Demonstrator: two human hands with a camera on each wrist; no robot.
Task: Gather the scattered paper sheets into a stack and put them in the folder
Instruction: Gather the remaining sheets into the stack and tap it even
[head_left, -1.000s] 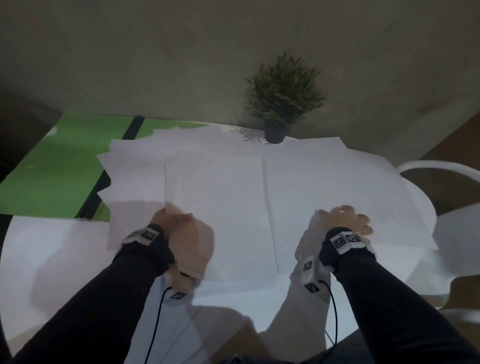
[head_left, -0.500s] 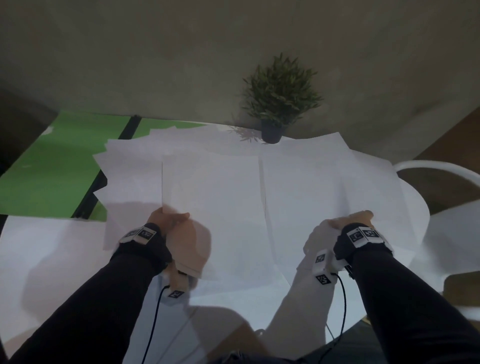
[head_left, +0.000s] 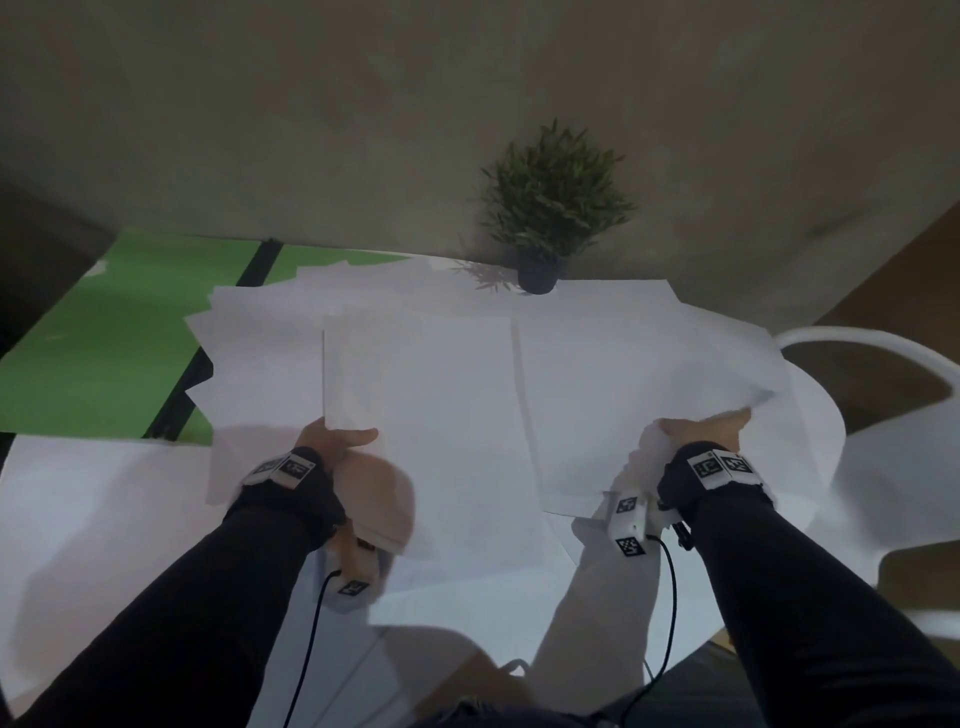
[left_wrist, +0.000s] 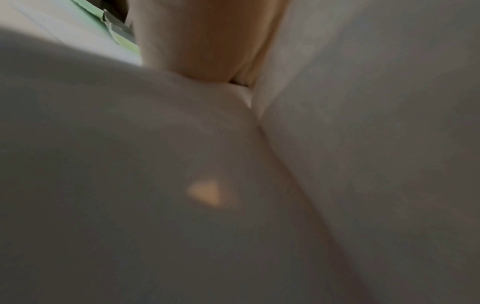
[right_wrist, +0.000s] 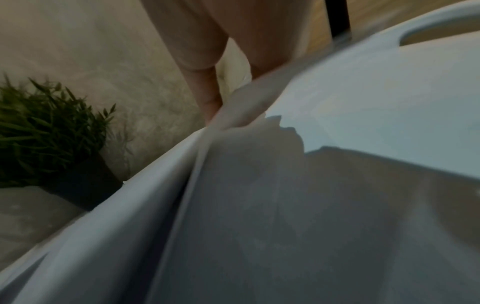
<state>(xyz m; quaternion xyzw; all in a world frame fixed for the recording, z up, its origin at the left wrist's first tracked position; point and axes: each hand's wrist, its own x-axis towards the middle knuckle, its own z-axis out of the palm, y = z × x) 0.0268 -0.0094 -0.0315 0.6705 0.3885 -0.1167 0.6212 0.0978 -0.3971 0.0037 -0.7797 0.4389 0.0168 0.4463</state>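
Observation:
Several white paper sheets lie fanned and overlapping across the white table (head_left: 78, 519). My left hand (head_left: 337, 441) pinches the near left corner of the middle sheet (head_left: 431, 415), thumb on top. My right hand (head_left: 701, 431) grips the near edge of the right-hand sheets (head_left: 623, 389) and lifts it off the table. In the right wrist view my fingers (right_wrist: 207, 98) pinch the curled paper edge (right_wrist: 259, 185). The left wrist view is blurred: a finger (left_wrist: 202, 41) against paper (left_wrist: 363, 144). The open green folder (head_left: 104, 332) lies at the far left, partly under sheets.
A small potted plant (head_left: 545, 218) stands at the table's far edge by the wall, touching the sheets. A white chair (head_left: 883, 374) stands just past the table's right rim. More sheets lie under my forearms near the front edge.
My right hand has slid right along the sheets, turned, and taken hold of their near edge, which now rises and curls. My left hand has stayed on its corner.

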